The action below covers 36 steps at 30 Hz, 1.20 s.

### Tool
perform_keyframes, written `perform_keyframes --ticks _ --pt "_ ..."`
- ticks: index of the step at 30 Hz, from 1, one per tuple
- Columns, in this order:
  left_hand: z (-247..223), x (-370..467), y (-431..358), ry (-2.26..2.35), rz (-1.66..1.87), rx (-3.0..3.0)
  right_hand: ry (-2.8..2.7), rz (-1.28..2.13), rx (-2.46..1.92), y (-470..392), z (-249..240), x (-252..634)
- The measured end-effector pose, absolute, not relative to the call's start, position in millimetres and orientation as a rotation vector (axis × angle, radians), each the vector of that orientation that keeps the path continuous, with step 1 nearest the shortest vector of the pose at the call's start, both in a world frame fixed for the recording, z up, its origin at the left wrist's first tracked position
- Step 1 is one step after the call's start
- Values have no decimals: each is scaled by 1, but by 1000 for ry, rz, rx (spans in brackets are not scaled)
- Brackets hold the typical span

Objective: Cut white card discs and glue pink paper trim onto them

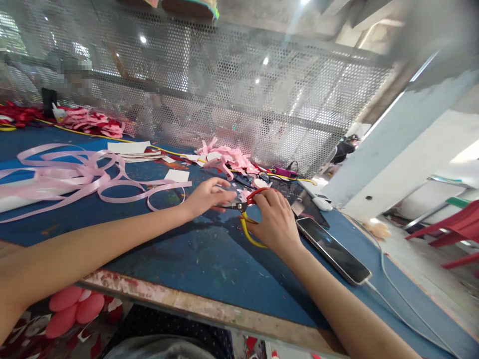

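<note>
My right hand point(275, 219) is closed around the handles of a pair of scissors point(251, 234), one loop red and the other yellow. The scissors' metal blades point left, toward my left hand point(209, 197). The fingers of that hand curl around the blade tips, and whatever they pinch is hidden. A long pink ribbon point(123, 198) lies in loose loops to the left, one strand reaching close to my left wrist. Beyond both hands is a heap of cut pink ribbon pieces point(234, 158).
A phone point(337, 252) with a white cable lies on the blue tabletop point(209, 269), right of my right hand. White cards point(130, 148) and a pink-and-red pile point(93, 122) are at the back left. Behind the table stands a perforated metal screen point(224, 85).
</note>
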<state>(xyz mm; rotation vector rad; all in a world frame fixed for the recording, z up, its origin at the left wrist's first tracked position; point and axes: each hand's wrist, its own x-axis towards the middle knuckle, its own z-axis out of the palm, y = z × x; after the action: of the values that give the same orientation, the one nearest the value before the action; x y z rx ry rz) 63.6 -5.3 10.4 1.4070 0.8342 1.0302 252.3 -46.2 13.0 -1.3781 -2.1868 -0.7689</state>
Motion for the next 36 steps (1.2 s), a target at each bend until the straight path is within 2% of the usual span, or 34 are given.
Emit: perform_keyframes --ticks 12,20,24,29,32,36 --pt "4 67 -6 880 1003 1252 -2202 -853 -1381 -45 12 253" --pt "-4 62 5 859 1303 1181 -2138 -871 -1481 -29 17 276" --pt "-11 69 -10 871 1056 1721 -2086 -808 -1587 -20 17 291" --pt "-20 80 -37 848 429 2667 -2082 -712 -1612 -19 18 290" --pt "-17 84 -49 781 217 2841 -2112 -679 -1608 -21 19 285" --pt "-11 91 -67 506 127 2884 -2140 -648 -1608 -23 19 280"
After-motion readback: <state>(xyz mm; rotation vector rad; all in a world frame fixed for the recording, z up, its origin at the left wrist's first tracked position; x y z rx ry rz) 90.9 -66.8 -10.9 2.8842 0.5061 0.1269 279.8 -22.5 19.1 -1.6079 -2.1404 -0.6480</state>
